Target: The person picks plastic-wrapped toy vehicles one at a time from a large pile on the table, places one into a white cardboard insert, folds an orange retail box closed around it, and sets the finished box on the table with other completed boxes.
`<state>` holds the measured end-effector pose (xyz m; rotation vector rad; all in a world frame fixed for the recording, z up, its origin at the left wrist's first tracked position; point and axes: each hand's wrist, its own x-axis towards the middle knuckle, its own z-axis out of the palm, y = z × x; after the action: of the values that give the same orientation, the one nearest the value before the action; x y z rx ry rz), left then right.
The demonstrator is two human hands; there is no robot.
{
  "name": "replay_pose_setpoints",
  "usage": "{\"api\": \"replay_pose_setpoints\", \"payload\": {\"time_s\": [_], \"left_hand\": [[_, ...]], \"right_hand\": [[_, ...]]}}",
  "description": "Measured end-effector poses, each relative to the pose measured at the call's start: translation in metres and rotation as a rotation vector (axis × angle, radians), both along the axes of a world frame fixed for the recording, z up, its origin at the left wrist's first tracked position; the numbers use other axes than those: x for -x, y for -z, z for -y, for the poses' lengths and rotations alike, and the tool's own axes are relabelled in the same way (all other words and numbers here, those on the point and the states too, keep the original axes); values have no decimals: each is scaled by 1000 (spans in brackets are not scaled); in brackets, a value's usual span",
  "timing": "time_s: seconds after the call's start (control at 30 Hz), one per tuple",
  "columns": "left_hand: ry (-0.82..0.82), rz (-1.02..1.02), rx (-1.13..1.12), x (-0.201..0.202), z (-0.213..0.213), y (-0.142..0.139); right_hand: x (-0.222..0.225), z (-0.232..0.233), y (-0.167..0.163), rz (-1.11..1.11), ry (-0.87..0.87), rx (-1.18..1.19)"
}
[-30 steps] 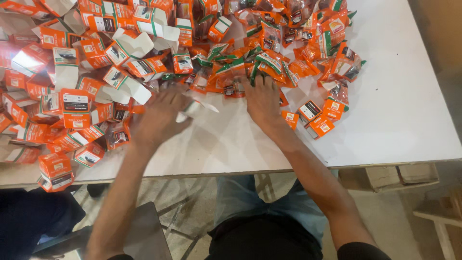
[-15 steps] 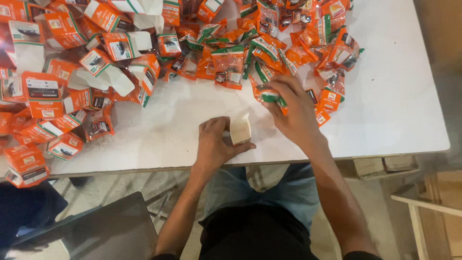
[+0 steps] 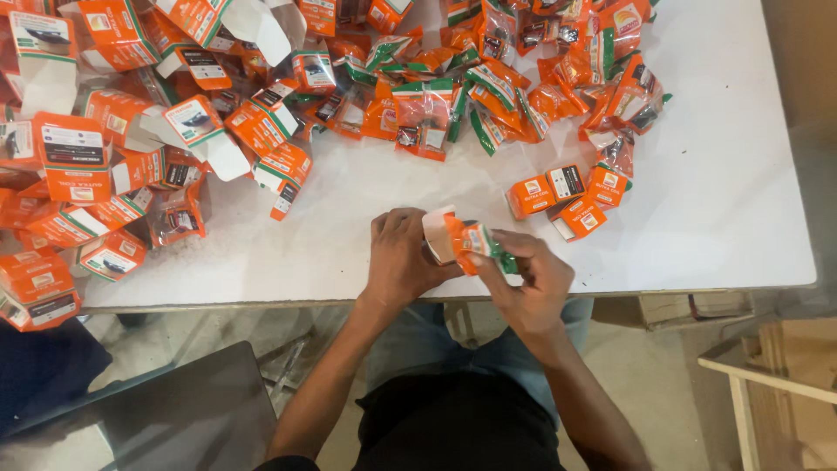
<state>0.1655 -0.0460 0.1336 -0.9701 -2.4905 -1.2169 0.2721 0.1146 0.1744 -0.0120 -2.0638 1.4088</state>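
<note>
My left hand (image 3: 401, 260) grips a small open carton (image 3: 438, 235), white inside, near the front edge of the white table (image 3: 715, 209). My right hand (image 3: 532, 281) holds an orange and green plastic pouch (image 3: 475, 242) with its end against the carton's open mouth. Both hands meet just above the table's front edge. How far the pouch is inside the carton is hidden by my fingers.
Several orange cartons (image 3: 113, 157), some with open flaps, are heaped across the left and back left. A pile of orange and green pouches (image 3: 488, 87) lies at the back centre. A few closed small boxes (image 3: 562, 196) sit right of my hands. A dark chair (image 3: 174, 410) stands below left.
My right hand has picked a pouch from the pile and brought it to the carton in my left hand. Both hands have come together near the front edge.
</note>
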Motion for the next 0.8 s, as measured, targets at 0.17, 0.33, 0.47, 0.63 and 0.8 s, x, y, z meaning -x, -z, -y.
{"api": "replay_pose_setpoints", "payload": {"time_s": [0.17, 0.33, 0.47, 0.63, 0.8], "left_hand": [[12, -5, 37, -2, 0, 0], [68, 64, -43, -1, 3, -2], [47, -5, 11, -3, 1, 2], [52, 15, 12, -2, 0, 9], [41, -55, 16, -2, 1, 9]], "right_hand": [[17, 6, -6, -6, 92, -535], [15, -2, -39, 122, -178, -758], [22, -10, -54, 285, -190, -971], [34, -16, -58, 396, -294, -1115], [45, -15, -55, 633, -327, -1165]]}}
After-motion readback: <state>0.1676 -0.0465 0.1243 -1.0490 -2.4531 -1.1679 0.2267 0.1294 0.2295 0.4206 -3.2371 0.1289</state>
